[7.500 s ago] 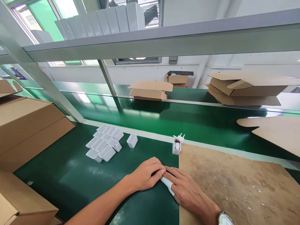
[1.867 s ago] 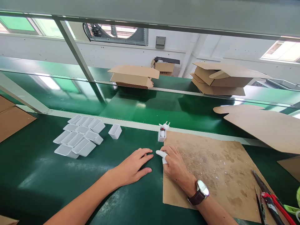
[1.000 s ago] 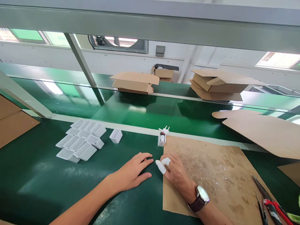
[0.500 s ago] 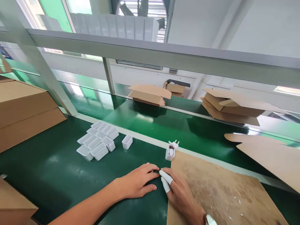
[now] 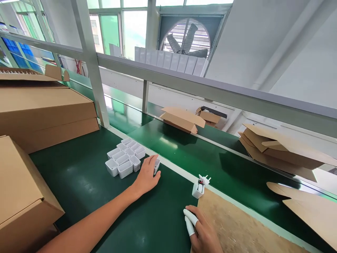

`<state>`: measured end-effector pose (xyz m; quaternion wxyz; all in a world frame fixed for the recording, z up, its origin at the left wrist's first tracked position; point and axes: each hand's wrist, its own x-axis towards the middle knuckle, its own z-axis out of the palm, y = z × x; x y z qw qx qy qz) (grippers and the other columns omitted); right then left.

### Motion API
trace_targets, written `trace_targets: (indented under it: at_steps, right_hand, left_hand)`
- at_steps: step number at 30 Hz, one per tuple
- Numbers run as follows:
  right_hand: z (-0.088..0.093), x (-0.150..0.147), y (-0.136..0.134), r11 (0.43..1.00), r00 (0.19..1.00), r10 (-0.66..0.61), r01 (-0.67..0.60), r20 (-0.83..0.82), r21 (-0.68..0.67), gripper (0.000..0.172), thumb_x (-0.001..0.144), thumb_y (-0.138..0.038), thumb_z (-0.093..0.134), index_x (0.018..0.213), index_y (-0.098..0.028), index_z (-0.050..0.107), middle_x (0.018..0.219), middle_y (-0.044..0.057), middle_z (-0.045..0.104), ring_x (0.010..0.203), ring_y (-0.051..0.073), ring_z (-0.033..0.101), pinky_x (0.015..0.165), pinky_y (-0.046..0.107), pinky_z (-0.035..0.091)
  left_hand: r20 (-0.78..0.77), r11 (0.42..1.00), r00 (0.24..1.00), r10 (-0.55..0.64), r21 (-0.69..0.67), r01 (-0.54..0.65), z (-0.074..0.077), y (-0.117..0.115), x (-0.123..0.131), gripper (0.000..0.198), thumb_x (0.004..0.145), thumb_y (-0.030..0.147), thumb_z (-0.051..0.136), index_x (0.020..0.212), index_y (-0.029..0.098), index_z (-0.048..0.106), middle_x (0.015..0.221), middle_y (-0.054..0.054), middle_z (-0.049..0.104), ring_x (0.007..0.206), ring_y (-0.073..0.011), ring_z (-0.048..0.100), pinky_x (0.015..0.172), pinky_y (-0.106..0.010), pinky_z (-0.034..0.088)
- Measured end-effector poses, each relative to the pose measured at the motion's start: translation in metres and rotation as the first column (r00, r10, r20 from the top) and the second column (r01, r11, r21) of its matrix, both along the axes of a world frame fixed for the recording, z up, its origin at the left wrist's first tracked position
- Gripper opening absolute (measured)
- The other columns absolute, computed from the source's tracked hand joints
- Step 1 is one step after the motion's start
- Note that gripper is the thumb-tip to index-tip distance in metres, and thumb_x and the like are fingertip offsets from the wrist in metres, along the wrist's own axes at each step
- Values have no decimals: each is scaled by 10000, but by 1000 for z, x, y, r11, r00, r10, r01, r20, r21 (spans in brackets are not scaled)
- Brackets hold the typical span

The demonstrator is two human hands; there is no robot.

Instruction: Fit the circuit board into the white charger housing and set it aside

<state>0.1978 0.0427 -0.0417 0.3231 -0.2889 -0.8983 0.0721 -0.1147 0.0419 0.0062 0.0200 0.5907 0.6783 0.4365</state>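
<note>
My left hand (image 5: 146,175) is at a single small white tray (image 5: 157,165), its fingers on the tray's left side and its thumb at the near side. Just left of it stands a cluster of several white trays (image 5: 123,158). My right hand (image 5: 201,228), with white covers on two fingers, rests near the left edge of the brown board (image 5: 229,218); its fingers are bent and nothing shows in them. Beyond it a white box (image 5: 198,189) holds small parts, with a white plug (image 5: 204,180) on top.
Large cardboard boxes (image 5: 47,112) stand at the left, another box (image 5: 21,186) nearer. A pale rail (image 5: 179,170) divides the dark green table (image 5: 86,182) from a green belt (image 5: 210,154). Folded cardboard (image 5: 284,151) lies at the right.
My left hand has moved away from my right hand, up and left to the single tray. The view has turned left, showing more of the boxes. My right hand stays near the board.
</note>
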Motion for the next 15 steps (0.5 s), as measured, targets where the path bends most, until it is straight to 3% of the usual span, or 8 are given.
trace_targets:
  at_steps: [4,9,11,15]
  right_hand:
    - [4,-1,0,999,1000,22,-23,14,26,358,1077,-240,310,1299,-228,591,1231,141,725,1121,270,734,943,428,660]
    - [13,-3,3,997,999,26,-28,33,76,397,1027,-136,346,1327,-208,597,1225,143,724,1119,253,732,960,400,651]
    - [13,-1,5,992,997,50,-56,59,112,407,996,-106,366,1302,-202,616,1237,140,723,1124,251,730,961,388,650]
    - [2,7,4,985,984,82,-104,155,139,384,976,-103,363,1045,-242,713,1272,115,720,1152,284,725,964,404,648]
  left_hand:
    - [86,988,985,-153,-4,154,-3,-3,13,565,890,157,546,1448,211,475,1412,-139,578,1303,-302,559,1087,-511,546]
    - [108,938,932,-347,31,346,-3,-9,28,609,879,159,571,1474,217,456,1435,-138,561,1346,-294,520,1135,-517,510]
    - [166,935,921,-352,6,356,-3,-10,32,644,886,241,633,1499,210,439,1470,-154,525,1371,-310,502,1164,-532,480]
    - [340,943,900,-271,-95,320,-4,-13,40,697,871,406,702,1479,149,479,1402,-186,559,1271,-322,580,1164,-543,469]
